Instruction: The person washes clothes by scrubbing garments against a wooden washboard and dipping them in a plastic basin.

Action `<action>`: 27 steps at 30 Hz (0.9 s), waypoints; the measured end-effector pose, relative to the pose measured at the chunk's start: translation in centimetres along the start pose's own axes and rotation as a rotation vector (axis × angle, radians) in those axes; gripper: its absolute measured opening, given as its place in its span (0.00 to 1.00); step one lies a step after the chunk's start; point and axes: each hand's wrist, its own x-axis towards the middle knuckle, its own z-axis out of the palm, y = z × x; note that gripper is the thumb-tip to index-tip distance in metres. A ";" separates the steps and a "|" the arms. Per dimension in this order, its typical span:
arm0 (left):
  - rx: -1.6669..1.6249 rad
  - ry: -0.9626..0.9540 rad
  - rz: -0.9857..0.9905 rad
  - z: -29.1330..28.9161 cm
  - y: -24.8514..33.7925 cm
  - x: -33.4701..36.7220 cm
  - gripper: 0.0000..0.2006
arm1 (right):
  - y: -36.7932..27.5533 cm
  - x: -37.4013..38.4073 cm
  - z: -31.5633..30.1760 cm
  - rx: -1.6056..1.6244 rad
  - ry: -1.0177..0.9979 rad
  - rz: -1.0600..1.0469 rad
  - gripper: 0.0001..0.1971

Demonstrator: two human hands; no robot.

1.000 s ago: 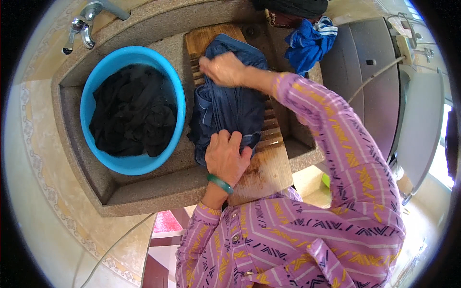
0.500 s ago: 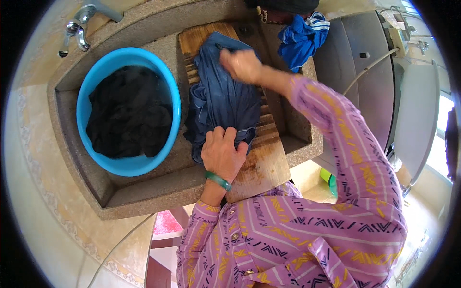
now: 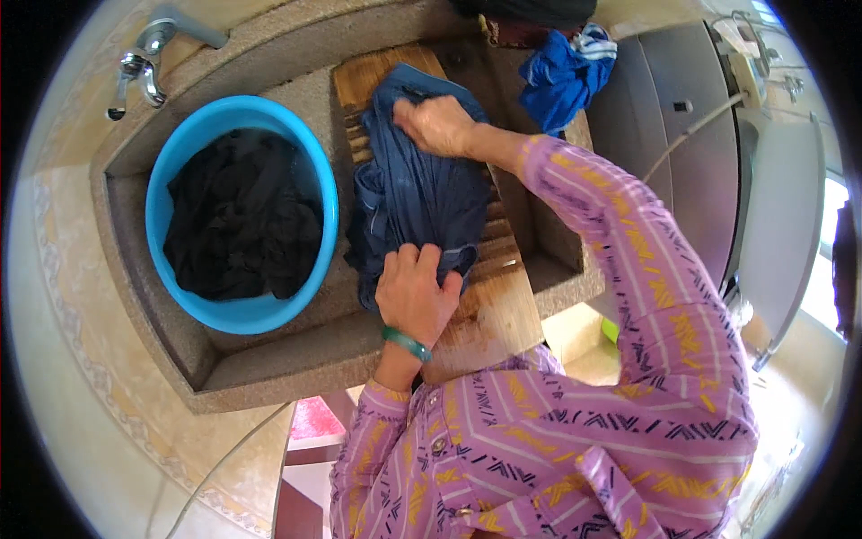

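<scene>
A wet dark blue garment [image 3: 422, 193] with thin light piping lies bunched over a ridged wooden washboard [image 3: 489, 310], which slopes across a stone sink. My left hand [image 3: 415, 292], with a green bangle at the wrist, grips the garment's near end with curled fingers. Toward the far end, my right hand [image 3: 438, 126] is closed low over the cloth. Its fingers curl under, so whatever they hold is hidden. To the left stands a light blue basin [image 3: 330, 211] with soaked black cloth [image 3: 242, 216] in it.
A metal tap [image 3: 136, 76] sticks out at the far left above the stone sink [image 3: 296, 364]. Bright blue cloth [image 3: 566, 81] hangs over the sink's right rim, beside dark cloth [image 3: 539, 11]. A grey appliance [image 3: 664, 99] with a raised lid stands to the right.
My right hand has shifted slightly left and come down against the garment. My left hand keeps its place on the cloth. The whole view has shifted a little.
</scene>
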 end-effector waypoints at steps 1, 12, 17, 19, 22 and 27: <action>0.010 0.009 -0.004 0.0 -0.1 0.0 0.11 | 1.3 2.5 0.4 -0.067 -0.020 0.105 0.12; -0.012 0.049 -0.029 -0.1 -0.6 -0.6 0.09 | -1.9 11.2 -5.8 1.097 0.026 0.508 0.15; -0.014 0.056 -0.026 0.2 -0.5 -0.6 0.09 | 0.4 17.3 -7.3 0.504 0.253 0.259 0.07; -0.012 0.061 -0.020 0.3 -0.5 -0.6 0.09 | 1.1 17.7 -7.1 0.153 0.398 -0.011 0.15; -0.021 0.063 -0.029 0.2 -0.7 -0.8 0.09 | 0.4 17.0 -6.7 0.018 0.365 0.047 0.16; -0.017 0.032 -0.051 0.3 -0.8 -0.8 0.16 | -1.3 14.5 -7.1 0.037 0.569 0.060 0.14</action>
